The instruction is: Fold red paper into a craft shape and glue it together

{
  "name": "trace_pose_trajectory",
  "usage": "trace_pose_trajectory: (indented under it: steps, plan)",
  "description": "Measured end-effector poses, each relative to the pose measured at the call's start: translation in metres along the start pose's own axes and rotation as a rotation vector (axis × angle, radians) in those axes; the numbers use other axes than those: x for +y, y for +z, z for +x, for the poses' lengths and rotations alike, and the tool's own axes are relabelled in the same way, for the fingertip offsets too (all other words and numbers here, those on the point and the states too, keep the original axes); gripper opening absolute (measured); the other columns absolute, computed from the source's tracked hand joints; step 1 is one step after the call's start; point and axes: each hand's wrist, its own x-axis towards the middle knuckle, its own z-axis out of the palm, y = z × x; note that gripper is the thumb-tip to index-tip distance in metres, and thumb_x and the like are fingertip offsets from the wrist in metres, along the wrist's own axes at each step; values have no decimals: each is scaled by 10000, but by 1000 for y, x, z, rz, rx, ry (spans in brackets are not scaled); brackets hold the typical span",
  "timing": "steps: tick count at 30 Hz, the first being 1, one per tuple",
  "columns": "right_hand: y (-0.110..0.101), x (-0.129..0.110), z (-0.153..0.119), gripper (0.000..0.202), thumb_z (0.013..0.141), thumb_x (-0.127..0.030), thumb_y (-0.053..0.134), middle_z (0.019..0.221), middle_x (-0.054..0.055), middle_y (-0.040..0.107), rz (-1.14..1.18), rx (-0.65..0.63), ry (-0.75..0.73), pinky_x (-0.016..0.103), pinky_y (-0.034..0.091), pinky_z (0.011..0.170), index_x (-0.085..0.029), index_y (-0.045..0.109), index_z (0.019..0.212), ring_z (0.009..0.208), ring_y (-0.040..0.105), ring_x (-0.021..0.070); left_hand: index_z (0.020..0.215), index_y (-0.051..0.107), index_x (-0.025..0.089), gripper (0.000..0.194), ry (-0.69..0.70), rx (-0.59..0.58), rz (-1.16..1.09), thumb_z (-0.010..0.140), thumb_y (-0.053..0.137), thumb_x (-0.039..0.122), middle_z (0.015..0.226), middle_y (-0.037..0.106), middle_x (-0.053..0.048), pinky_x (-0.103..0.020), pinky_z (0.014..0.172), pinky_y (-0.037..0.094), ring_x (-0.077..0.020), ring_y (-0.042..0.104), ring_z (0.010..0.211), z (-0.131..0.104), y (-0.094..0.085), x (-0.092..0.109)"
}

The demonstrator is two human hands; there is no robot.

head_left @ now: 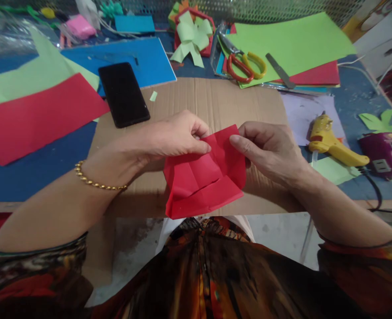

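A creased, partly folded piece of red paper (199, 173) is held between both my hands over the cardboard sheet (189, 95), near the table's front edge. My left hand (182, 135), with a gold beaded bracelet (98, 182) on its wrist, pinches the paper's upper left edge between thumb and fingers. At the upper right corner, my right hand (265, 148) grips the paper with its thumb on top and fingers behind. Folds cross the middle of the paper, and a flap lies along its lower side.
Left of the cardboard lie a black phone (123, 94) and a red paper sheet (43, 113). Scissors (245, 66) and a metal blade (280, 71) rest on green paper (292, 44). A yellow glue gun (335, 141) sits at right. A paper flower (192, 35) stands at the back.
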Motion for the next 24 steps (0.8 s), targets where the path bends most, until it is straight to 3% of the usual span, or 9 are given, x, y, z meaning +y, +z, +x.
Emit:
trace_pose_trajectory:
  steps: [9, 14, 17, 20, 24]
  plan:
    - [5, -9, -9, 609, 985, -763, 563, 615, -4, 472, -30, 79, -77, 330, 342, 563, -241, 502, 677, 588, 400, 137, 657, 636, 153, 156, -45, -84, -95, 806, 674, 132, 629, 630, -3, -215, 553, 382, -97, 597, 537, -3, -1, -2]
    - [3, -13, -12, 637, 994, -830, 464, 759, 39, 662, 38, -17, -140, 341, 438, 656, -252, 690, 853, 715, 590, 180, 722, 684, 145, 109, -52, -73, -104, 830, 677, 138, 652, 639, 4, -198, 569, 388, -85, 606, 559, -3, -2, 0]
    - [2, -13, -13, 622, 957, -846, 521, 817, 45, 693, 76, -25, -116, 342, 444, 658, -255, 715, 975, 766, 622, 199, 739, 699, 155, 77, -61, -85, -131, 816, 697, 156, 663, 651, 0, -196, 551, 386, -94, 601, 568, -4, -2, 1]
    - [3, -11, -12, 527, 936, -767, 624, 793, 30, 656, 80, -32, -56, 323, 408, 603, -242, 667, 914, 720, 579, 176, 691, 680, 158, 111, -28, -61, -110, 797, 715, 160, 650, 648, -5, -194, 532, 374, -90, 569, 565, -3, -2, 0]
    - [4, -9, -7, 301, 887, -481, 725, 696, -3, 577, 13, -87, 18, 308, 353, 546, -232, 583, 792, 629, 485, 143, 629, 647, 159, 179, 54, 58, -8, 800, 687, 124, 626, 615, 2, -205, 527, 355, -74, 527, 553, 0, 1, -2]
